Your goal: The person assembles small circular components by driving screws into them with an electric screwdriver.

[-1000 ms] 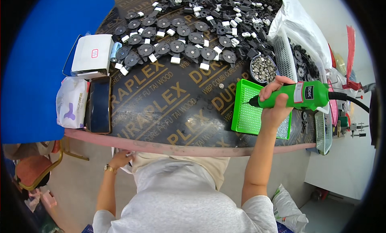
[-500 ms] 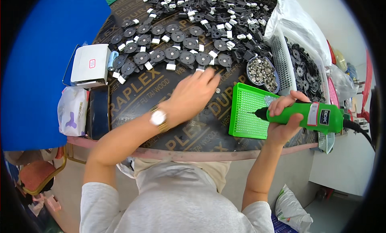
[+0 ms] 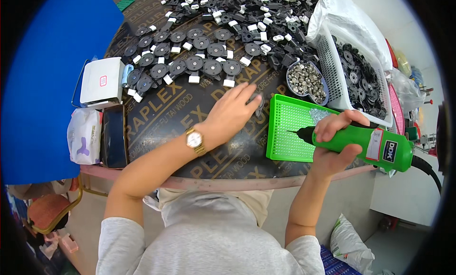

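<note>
My left hand [image 3: 232, 112], with a gold watch at its wrist, is over the middle of the table. Its fingertips are on a round black disc part [image 3: 259, 105], which they partly hide. In my right hand [image 3: 335, 139] is a green electric screwdriver [image 3: 363, 143], my fingers wrapped round its front. The thin bit points left, above a green perforated tray [image 3: 278, 150] with a small heap of silvery screws [image 3: 319, 115]. Beyond my left hand lie rows of black disc parts [image 3: 194, 62] with white end blocks.
A bowl of small metal pieces [image 3: 306, 81] stands behind the tray, beside a white basket [image 3: 331, 61] of black discs. Loose black and white parts [image 3: 247, 18] cover the far table. At the left are a white box [image 3: 102, 82], a tissue pack [image 3: 85, 135] and a dark box [image 3: 114, 137].
A black disc part at the right end of the near row has come toward me under my left hand. The screwdriver stays in my right hand, its bit still over the tray.
</note>
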`<action>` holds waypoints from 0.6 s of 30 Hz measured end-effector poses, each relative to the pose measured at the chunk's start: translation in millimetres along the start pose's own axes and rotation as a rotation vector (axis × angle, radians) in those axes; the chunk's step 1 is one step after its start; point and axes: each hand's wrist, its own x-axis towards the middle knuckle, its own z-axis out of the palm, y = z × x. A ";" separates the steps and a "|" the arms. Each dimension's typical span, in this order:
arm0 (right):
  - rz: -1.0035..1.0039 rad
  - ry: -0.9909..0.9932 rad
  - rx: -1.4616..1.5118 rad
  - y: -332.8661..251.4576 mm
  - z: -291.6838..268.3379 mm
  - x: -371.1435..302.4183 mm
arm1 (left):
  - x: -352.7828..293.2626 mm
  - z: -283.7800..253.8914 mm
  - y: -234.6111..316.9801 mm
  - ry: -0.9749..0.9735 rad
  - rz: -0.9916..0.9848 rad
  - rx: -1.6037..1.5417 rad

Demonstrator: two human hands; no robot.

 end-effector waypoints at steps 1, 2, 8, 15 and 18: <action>-0.010 -0.004 0.009 -1.6 2.5 0.2 | -12.5 -6.2 1.2 -0.002 -0.003 0.002; -0.006 -0.007 0.015 -0.9 5.7 0.5 | -26.2 -11.7 1.3 0.007 -0.048 -0.026; -0.015 -0.098 0.134 0.6 31.3 -0.3 | -88.3 -52.3 20.1 -0.001 -0.281 -0.198; 0.045 -0.255 0.275 14.1 71.9 -14.4 | -101.4 -48.6 55.9 -0.029 -0.233 -0.197; 0.083 -0.272 0.247 11.9 79.3 -19.5 | -96.7 -46.8 60.9 0.043 -0.259 -0.113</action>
